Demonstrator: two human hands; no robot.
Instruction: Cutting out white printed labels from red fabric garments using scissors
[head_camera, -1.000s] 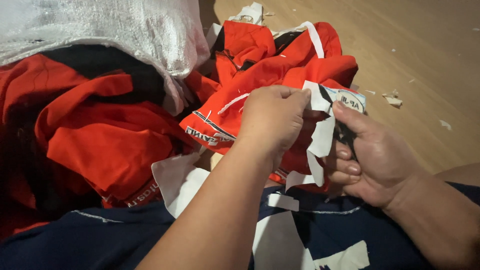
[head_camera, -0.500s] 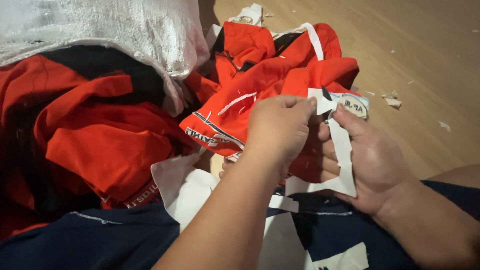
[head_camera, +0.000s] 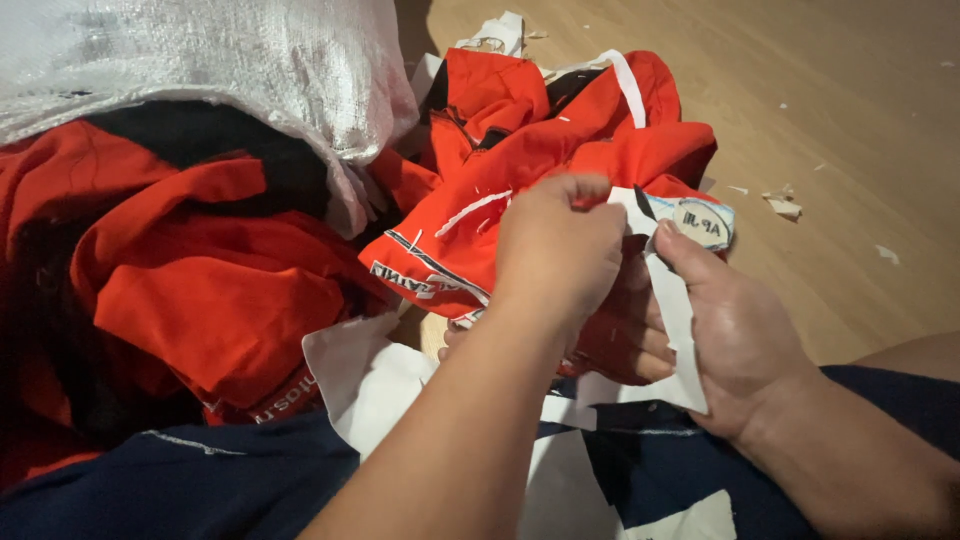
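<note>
My left hand (head_camera: 558, 245) is curled shut, pinching the top of a white backing strip (head_camera: 678, 320) at the edge of a red garment (head_camera: 520, 170). My right hand (head_camera: 725, 330) lies under the strip and the red cloth, palm up, thumb pressed near a round printed patch (head_camera: 703, 222) on the garment. The strip hangs down across my right palm. Both hands meet over my lap, above dark navy cloth (head_camera: 200, 480).
A white woven sack (head_camera: 220, 60) lies over a heap of red and black garments (head_camera: 200, 280) on the left. White paper pieces (head_camera: 365, 380) rest on my lap. Small white scraps (head_camera: 783, 203) dot the wooden floor (head_camera: 830, 100) to the right.
The white strip has come away from the garment and now hangs long over my right palm. My right hand opened flatter beneath it, and my left hand stayed pinched at the top.
</note>
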